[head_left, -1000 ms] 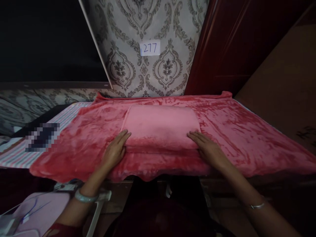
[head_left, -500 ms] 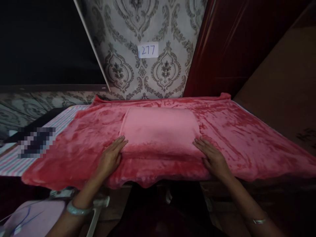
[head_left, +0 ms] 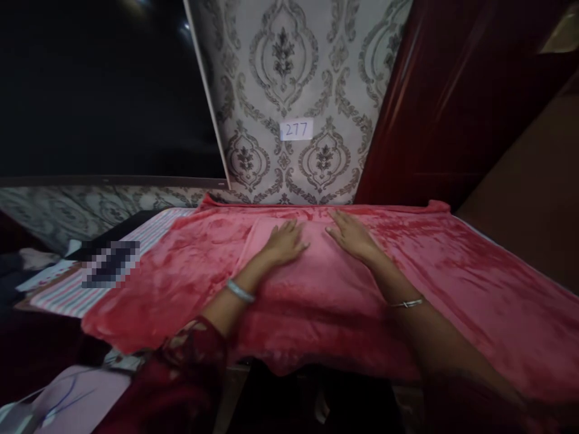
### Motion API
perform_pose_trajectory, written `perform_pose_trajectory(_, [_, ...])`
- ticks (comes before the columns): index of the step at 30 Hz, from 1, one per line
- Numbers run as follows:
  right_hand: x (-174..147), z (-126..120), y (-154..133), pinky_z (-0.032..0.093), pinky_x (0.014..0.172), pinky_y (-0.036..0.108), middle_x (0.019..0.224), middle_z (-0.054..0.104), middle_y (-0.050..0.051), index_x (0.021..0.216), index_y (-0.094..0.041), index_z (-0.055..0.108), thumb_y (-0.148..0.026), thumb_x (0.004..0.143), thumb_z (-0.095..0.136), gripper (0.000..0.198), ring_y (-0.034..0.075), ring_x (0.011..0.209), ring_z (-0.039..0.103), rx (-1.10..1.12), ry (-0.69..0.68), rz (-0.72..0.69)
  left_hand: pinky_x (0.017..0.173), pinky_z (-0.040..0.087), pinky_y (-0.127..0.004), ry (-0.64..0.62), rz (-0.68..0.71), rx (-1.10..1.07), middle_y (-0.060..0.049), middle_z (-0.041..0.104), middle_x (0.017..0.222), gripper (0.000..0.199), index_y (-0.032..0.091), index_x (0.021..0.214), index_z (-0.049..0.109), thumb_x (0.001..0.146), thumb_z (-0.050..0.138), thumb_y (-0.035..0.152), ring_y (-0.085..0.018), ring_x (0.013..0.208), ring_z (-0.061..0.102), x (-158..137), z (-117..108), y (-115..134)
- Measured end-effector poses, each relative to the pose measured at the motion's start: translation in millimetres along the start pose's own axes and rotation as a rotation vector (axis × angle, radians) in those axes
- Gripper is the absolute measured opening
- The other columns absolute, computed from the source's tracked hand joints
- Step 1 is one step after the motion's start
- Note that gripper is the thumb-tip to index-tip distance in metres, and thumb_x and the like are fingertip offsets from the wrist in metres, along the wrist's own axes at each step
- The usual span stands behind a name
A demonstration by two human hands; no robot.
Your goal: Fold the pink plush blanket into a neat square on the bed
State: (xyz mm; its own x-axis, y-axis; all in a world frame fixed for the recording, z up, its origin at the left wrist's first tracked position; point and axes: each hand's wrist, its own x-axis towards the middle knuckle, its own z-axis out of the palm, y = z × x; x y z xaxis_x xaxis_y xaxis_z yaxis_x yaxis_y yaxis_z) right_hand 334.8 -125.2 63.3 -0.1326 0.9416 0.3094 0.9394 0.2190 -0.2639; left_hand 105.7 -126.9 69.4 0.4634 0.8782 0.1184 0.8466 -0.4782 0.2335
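Wallpaper [head_left: 337,54]: grey, patterned, top centre of the frame; it closes off the far side of the blanket.
Card [head_left: 297,129]: white, marked 277, on the wallpaper above centre.
Screen [head_left: 99,90]: large and dark, upper left; its lower edge hangs above the striped cloth.
Cabinet [head_left: 434,108]: dark red and glossy, upper right, just behind the blanket's far right part.
Striped cloth [head_left: 67,303]: left of the frame, partly covered by the blanket.
Pixelated patch [head_left: 111,264]: on the striped cloth; what it hides I cannot tell.
Pink panel [head_left: 85,392]: lower left corner, below the level of the blanket.
Blanket [head_left: 181,283]: red-pink plush, spread across the middle and right, rumpled, near edge wavy.
Bundle [head_left: 321,274]: lighter pink, folded, lying on the blanket at centre; both forearms cover parts of its sides.
Left hand [head_left: 286,242]: palm down on the bundle's far left part, fingers stretched and slightly spread, thumb out to the right; grasps nothing.
Right hand [head_left: 353,236]: palm down at the bundle's far right part, fingers extended and close together, thumb apart, fingertips by the far edge; grasps nothing. How hard either hand presses I cannot tell.
Bangles [head_left: 240,291]: one on each wrist.
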Motion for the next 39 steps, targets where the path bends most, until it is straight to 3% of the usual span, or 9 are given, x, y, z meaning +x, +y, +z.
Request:
perform_pose_trajectory(5, [-6.3, 62.5, -4.1, 0.028, 0.114, 0.070, 0.162, 0.041, 0.013, 0.155, -0.026, 0.046, -0.049, 0.101, 0.037, 0.059, 0.039, 0.149, 0.035, -0.168, -0.009, 0.067, 0.126, 0.013, -0.061, 0.053, -0.053, 0.131, -0.013, 0.026, 0.168, 0.065, 0.024, 0.160, 0.035, 0.102, 0.036, 0.054, -0.033, 0.157, 0.019, 0.0, 45.4, -3.8])
perform_pose_trajectory(9, [-16.5, 84.1, 6.2, 0.029, 0.114, 0.069, 0.161, 0.042, 0.012, 0.154, -0.027, 0.047, -0.050, 0.101, 0.037, 0.059, 0.038, 0.148, 0.037, -0.189, 0.040, 0.048, 0.127, 0.012, -0.060, 0.074, -0.046, 0.126, -0.013, 0.027, 0.168, 0.068, 0.023, 0.160, 0.034, 0.102, 0.031, 0.059, -0.032, 0.157, 0.018, -7.1, 57.2, -9.0])
perform_pose_trajectory(13, [-13.9, 83.7, 7.7, 0.030, 0.113, 0.070, 0.160, 0.044, 0.013, 0.153, -0.027, 0.049, -0.052, 0.101, 0.037, 0.058, 0.038, 0.146, 0.039, -0.182, 0.072, 0.040, 0.127, 0.009, -0.061, 0.029, -0.089, 0.143, -0.014, 0.025, 0.169, 0.074, 0.023, 0.160, 0.034, 0.100, 0.032, 0.065, -0.032, 0.158, 0.017, 0.4, 45.3, -17.1])
perform_pose_trajectory(19, [-13.3, 84.5, 6.0, 0.030, 0.113, 0.070, 0.161, 0.043, 0.013, 0.153, -0.027, 0.048, -0.053, 0.101, 0.036, 0.059, 0.038, 0.148, 0.036, -0.172, 0.061, 0.039, 0.124, 0.014, -0.064, -0.071, -0.350, 0.179, -0.015, 0.015, 0.171, 0.075, 0.023, 0.162, 0.029, 0.099, 0.034, 0.063, -0.034, 0.158, 0.014, -2.7, 19.0, -58.0])
perform_pose_trajectory(24, [-12.1, 80.2, 0.4, 0.028, 0.114, 0.070, 0.161, 0.041, 0.014, 0.154, -0.026, 0.047, -0.051, 0.102, 0.036, 0.059, 0.039, 0.148, 0.035, -0.153, 0.047, 0.055, 0.120, 0.026, -0.063, -0.062, -0.530, 0.222, -0.019, 0.036, 0.164, 0.065, 0.018, 0.154, 0.042, 0.100, 0.035, 0.052, -0.037, 0.152, 0.030, 2.6, -7.6, -77.3])
perform_pose_trajectory(28, [-12.7, 69.8, -11.3, 0.022, 0.119, 0.065, 0.165, 0.035, 0.012, 0.157, -0.026, 0.043, -0.049, 0.103, 0.038, 0.060, 0.037, 0.151, 0.030, -0.157, -0.026, 0.110, 0.122, 0.022, -0.062, 0.049, -0.424, 0.266, -0.021, 0.033, 0.165, 0.067, 0.014, 0.156, 0.038, 0.100, 0.036, 0.049, -0.036, 0.154, 0.027, 32.2, -11.7, -61.8])
perform_pose_trajectory(32, [-7.5, 55.5, -13.9, 0.017, 0.122, 0.061, 0.169, 0.028, 0.009, 0.160, -0.029, 0.036, -0.053, 0.104, 0.036, 0.062, 0.034, 0.154, 0.023, -0.116, -0.104, 0.135, 0.122, 0.019, -0.067, 0.024, -0.286, 0.249, -0.017, 0.031, 0.166, 0.069, 0.019, 0.158, 0.037, 0.100, 0.032, 0.056, -0.038, 0.155, 0.024, 50.2, 15.4, -43.8])
perform_pose_trajectory(35, [-1.4, 40.8, 3.5, 0.012, 0.122, 0.063, 0.168, 0.029, 0.009, 0.159, -0.027, 0.038, -0.056, 0.105, 0.031, 0.062, 0.031, 0.155, 0.021, -0.094, -0.153, 0.176, 0.120, 0.020, -0.069, 0.064, -0.265, 0.272, -0.018, 0.032, 0.166, 0.069, 0.018, 0.159, 0.037, 0.101, 0.029, 0.055, -0.040, 0.154, 0.025, 49.7, 34.8, -42.2])
perform_pose_trajectory(39, [0.0, 26.0, 39.3, 0.017, 0.119, 0.068, 0.167, 0.031, 0.010, 0.157, -0.025, 0.041, -0.055, 0.105, 0.026, 0.062, 0.035, 0.154, 0.024, -0.062, -0.164, 0.428, 0.121, 0.020, -0.068, 0.061, -0.265, 0.268, -0.017, 0.031, 0.166, 0.069, 0.019, 0.159, 0.036, 0.101, 0.028, 0.055, -0.040, 0.154, 0.023, 46.8, 37.9, -44.5])
